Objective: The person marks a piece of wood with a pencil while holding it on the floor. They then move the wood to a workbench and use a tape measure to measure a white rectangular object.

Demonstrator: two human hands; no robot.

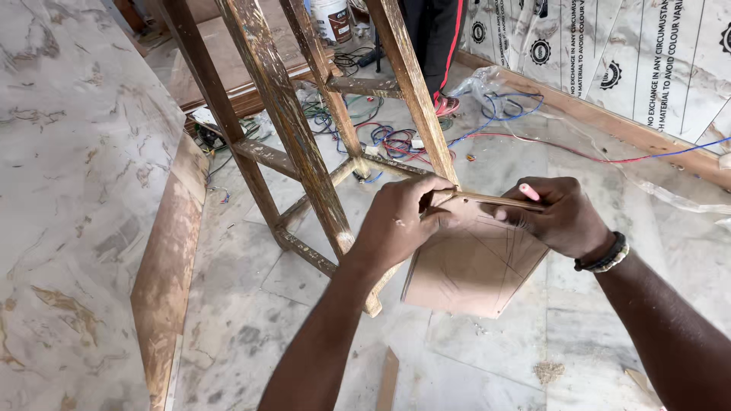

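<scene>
My left hand (pixel 397 222) grips the top edge of a thin brown board (pixel 472 266) that hangs down in front of me, with faint pencil lines drawn on its face. My right hand (pixel 562 217) holds the same top edge from the right and also pinches a pencil with a pink end (pixel 528 191) against it. A dark beaded band (pixel 603 256) sits on my right wrist. The board is held in the air above the marble floor, just in front of a wooden stand's leg.
A paint-stained wooden stand (pixel 293 129) rises ahead. A marble-patterned slab (pixel 76 190) with a brown edge fills the left. Tangled coloured wires (pixel 403 141) lie on the floor beyond, near a white bucket (pixel 333 19) and a person's legs (pixel 434 46). Wrapped panels (pixel 632 53) lean at right.
</scene>
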